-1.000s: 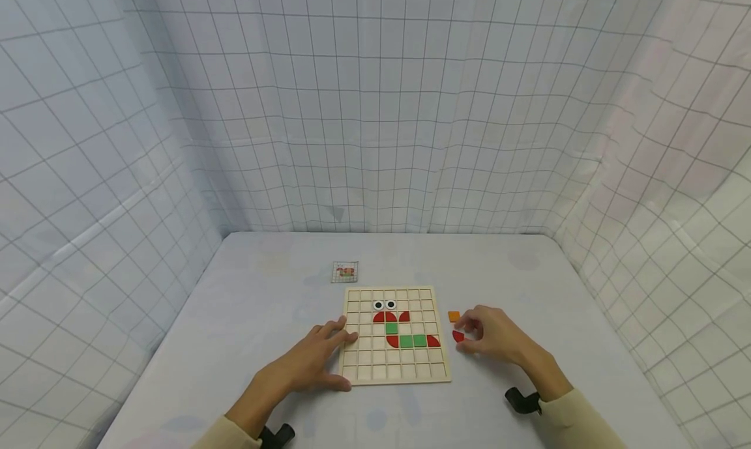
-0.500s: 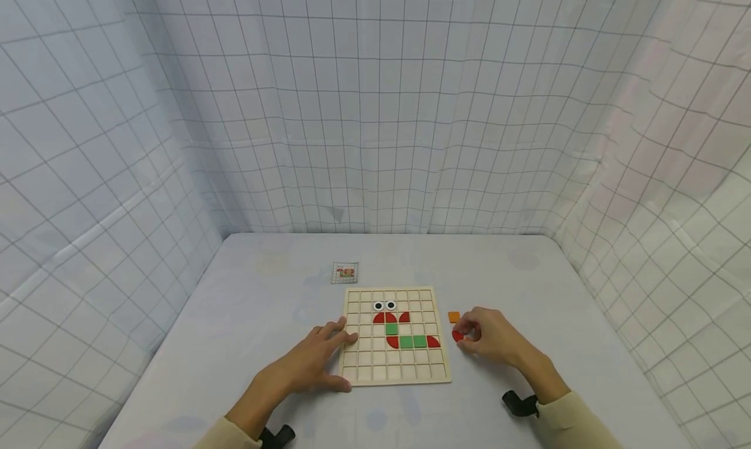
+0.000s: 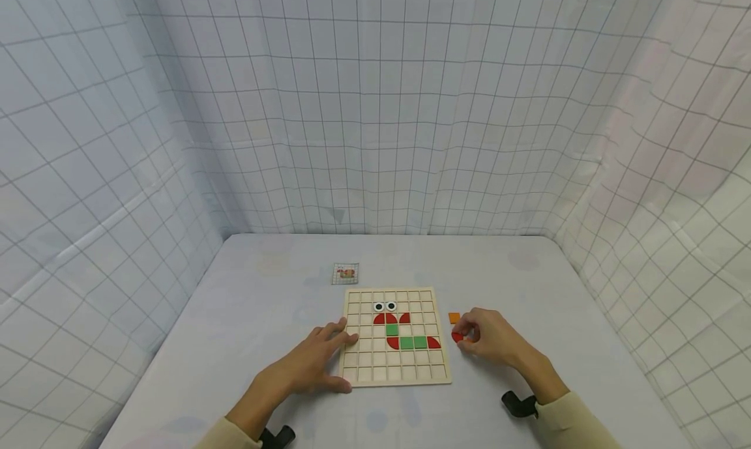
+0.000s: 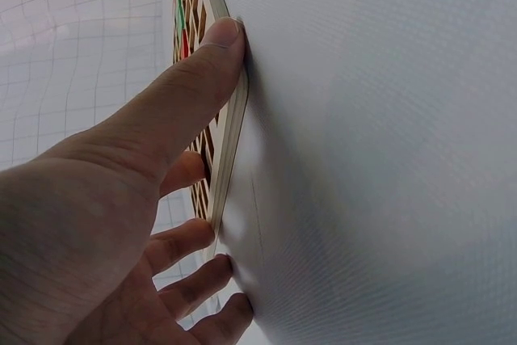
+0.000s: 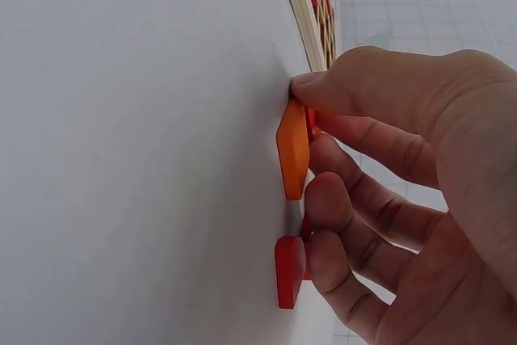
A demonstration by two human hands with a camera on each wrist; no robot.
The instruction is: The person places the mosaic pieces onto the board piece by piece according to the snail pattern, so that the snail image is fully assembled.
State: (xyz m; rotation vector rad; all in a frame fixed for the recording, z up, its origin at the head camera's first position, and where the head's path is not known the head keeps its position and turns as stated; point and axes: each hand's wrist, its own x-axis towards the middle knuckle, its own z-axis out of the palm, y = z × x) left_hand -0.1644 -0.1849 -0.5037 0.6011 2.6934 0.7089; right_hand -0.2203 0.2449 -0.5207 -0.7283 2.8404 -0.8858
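A wooden grid board [image 3: 375, 374] lies on the table and holds red quarter-circle tiles, green square tiles and two eye tiles. Spread along its left side, my left hand [image 3: 311, 360] rests fingers on the edge; in the left wrist view the thumb [image 4: 178, 94] touches the rim. To the right of the board, my right hand [image 3: 493, 335] pinches a red quarter-circle tile [image 3: 457, 337] between thumb and index finger, low over the table. An orange tile [image 5: 293, 155] stands close to the thumb in the right wrist view, with another red tile [image 5: 289, 272] near the lower fingers.
Behind the board's left corner lies a small picture card [image 3: 345, 274] with a coloured figure. An orange square tile [image 3: 454, 318] lies just beyond the right fingertips. White grid-patterned curtains [image 3: 381, 110] enclose the table [image 3: 264, 292] at the back and sides.
My right thumb and index finger have closed in on the red quarter-circle tile, which has turned slightly. My left hand stays where it was on the board.
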